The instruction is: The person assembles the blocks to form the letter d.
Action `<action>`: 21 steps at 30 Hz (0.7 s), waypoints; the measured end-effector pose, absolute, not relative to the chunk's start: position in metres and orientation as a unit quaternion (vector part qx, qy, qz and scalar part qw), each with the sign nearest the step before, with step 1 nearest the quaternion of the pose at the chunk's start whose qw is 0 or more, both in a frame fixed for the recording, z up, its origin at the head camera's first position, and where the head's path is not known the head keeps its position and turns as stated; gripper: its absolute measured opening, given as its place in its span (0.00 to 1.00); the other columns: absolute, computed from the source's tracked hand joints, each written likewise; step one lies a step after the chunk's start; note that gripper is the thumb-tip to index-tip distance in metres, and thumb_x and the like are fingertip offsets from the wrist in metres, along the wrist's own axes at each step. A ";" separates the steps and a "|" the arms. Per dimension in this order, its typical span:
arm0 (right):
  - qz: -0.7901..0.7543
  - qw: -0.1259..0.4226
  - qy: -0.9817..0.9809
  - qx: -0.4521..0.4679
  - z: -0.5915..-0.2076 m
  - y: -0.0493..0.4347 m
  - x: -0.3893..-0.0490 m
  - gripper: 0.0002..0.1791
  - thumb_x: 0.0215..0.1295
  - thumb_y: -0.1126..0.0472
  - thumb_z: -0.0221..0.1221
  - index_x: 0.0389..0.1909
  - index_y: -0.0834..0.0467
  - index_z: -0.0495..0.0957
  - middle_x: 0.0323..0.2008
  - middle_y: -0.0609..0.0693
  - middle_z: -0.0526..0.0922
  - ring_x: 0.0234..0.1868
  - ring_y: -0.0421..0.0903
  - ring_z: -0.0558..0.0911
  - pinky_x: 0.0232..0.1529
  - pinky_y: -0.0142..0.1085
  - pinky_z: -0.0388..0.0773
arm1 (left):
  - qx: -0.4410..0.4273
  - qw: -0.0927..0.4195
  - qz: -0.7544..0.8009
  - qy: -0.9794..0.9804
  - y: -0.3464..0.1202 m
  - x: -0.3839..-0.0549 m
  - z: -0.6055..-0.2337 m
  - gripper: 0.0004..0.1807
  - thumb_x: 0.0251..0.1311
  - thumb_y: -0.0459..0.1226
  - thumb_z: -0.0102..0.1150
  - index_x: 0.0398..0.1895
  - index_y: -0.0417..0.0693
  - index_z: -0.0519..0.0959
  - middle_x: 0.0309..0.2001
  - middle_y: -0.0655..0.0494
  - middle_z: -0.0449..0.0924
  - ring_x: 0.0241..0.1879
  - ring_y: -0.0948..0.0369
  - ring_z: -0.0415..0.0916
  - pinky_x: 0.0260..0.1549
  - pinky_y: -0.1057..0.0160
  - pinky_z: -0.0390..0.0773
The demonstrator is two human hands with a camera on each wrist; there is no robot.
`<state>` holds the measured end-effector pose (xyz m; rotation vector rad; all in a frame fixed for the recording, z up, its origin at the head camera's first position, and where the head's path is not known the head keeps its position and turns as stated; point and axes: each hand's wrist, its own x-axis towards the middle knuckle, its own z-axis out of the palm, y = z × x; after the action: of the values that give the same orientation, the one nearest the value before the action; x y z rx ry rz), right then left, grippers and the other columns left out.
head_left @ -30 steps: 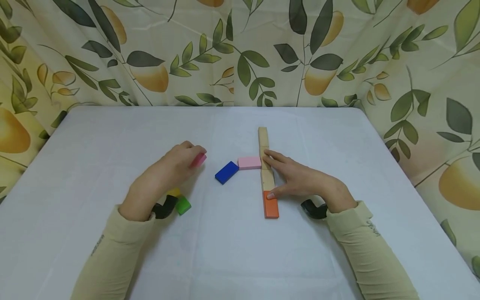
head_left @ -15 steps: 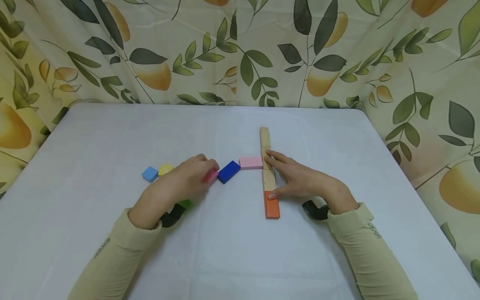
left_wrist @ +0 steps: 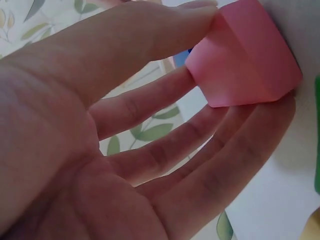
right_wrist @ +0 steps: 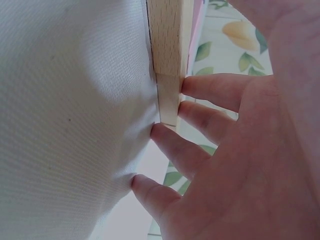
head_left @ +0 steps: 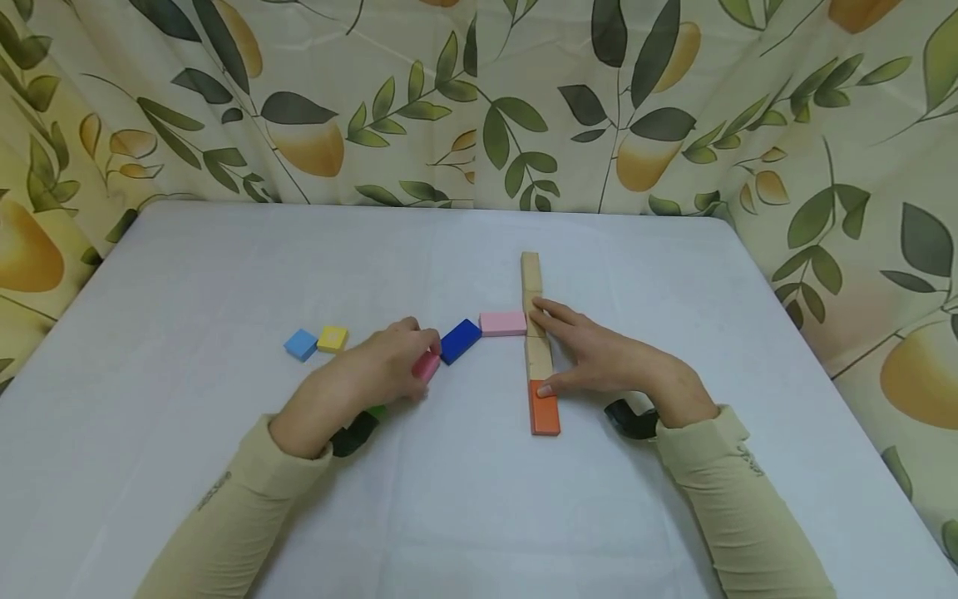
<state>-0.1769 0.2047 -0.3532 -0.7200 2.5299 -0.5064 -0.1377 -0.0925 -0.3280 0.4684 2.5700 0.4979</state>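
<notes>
My left hand (head_left: 374, 370) pinches a deep pink block (head_left: 426, 367) between thumb and fingers, right beside the lower left end of a dark blue block (head_left: 460, 341). In the left wrist view, this pink block (left_wrist: 245, 60) shows angled faces, with fingertips under its edge. The blue block meets a pale pink block (head_left: 503, 324), which runs sideways to a row of plain wooden blocks (head_left: 530, 273). An orange block (head_left: 545, 416) ends that row at the near side. My right hand (head_left: 609, 362) spreads along the row, fingertips on the wood and thumb on the orange block.
A light blue block (head_left: 301, 344) and a yellow block (head_left: 333, 339) lie left of my left hand. Part of a green block (head_left: 377, 411) shows under that wrist. White cloth covers the table (head_left: 464, 516), and a leaf-patterned curtain (head_left: 419, 108) hangs behind it.
My left hand has carried the deep pink block right and toward me, up to the blue block's end. The light blue and yellow blocks came into sight. My right hand has stayed put.
</notes>
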 end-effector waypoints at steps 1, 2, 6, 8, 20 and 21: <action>-0.183 0.229 0.919 -0.262 -0.353 0.206 -0.177 0.62 0.54 0.39 0.70 0.80 0.54 0.43 0.81 0.52 0.37 0.79 0.59 0.46 0.75 0.59 0.53 | 0.170 0.241 0.178 0.939 -0.091 -0.138 -0.328 0.24 0.58 0.38 0.70 0.58 0.48 0.75 0.52 0.48 0.72 0.45 0.55 0.72 0.37 0.64 0.76; -0.183 0.229 0.920 -0.262 -0.353 0.206 -0.177 0.62 0.54 0.38 0.70 0.80 0.54 0.43 0.81 0.52 0.37 0.79 0.59 0.46 0.75 0.59 0.53 | 0.171 0.242 0.175 0.939 -0.090 -0.138 -0.328 0.24 0.58 0.38 0.70 0.57 0.48 0.75 0.51 0.48 0.72 0.44 0.56 0.72 0.37 0.64 0.75; -0.182 0.227 0.921 -0.260 -0.353 0.208 -0.177 0.62 0.54 0.37 0.69 0.80 0.54 0.43 0.81 0.51 0.37 0.79 0.59 0.46 0.74 0.59 0.53 | 0.183 0.240 0.170 0.938 -0.089 -0.135 -0.327 0.24 0.57 0.38 0.71 0.56 0.45 0.75 0.49 0.48 0.73 0.42 0.56 0.72 0.38 0.63 0.75; -0.185 0.228 0.920 -0.260 -0.352 0.208 -0.177 0.62 0.54 0.38 0.69 0.80 0.53 0.43 0.81 0.51 0.37 0.79 0.59 0.45 0.75 0.59 0.53 | 0.190 0.237 0.168 0.938 -0.090 -0.133 -0.327 0.25 0.57 0.38 0.71 0.57 0.43 0.75 0.49 0.47 0.73 0.43 0.55 0.72 0.40 0.62 0.76; -0.187 0.227 0.918 -0.265 -0.354 0.207 -0.176 0.61 0.54 0.38 0.70 0.80 0.53 0.43 0.81 0.50 0.37 0.79 0.58 0.46 0.75 0.57 0.53 | 0.232 0.228 0.134 0.936 -0.099 -0.125 -0.331 0.34 0.57 0.36 0.70 0.67 0.40 0.70 0.64 0.41 0.70 0.56 0.48 0.74 0.53 0.51 0.81; -0.186 0.228 0.919 -0.264 -0.354 0.207 -0.176 0.62 0.54 0.38 0.69 0.80 0.53 0.43 0.81 0.50 0.37 0.79 0.58 0.46 0.75 0.58 0.53 | 0.238 0.225 0.131 0.936 -0.098 -0.124 -0.332 0.33 0.58 0.36 0.70 0.67 0.40 0.70 0.64 0.41 0.70 0.56 0.49 0.74 0.54 0.51 0.80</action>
<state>-0.1760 0.2074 -0.3537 -0.7276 2.5306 -0.5122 -0.1239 -0.0977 -0.3315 0.6574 2.5817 0.3605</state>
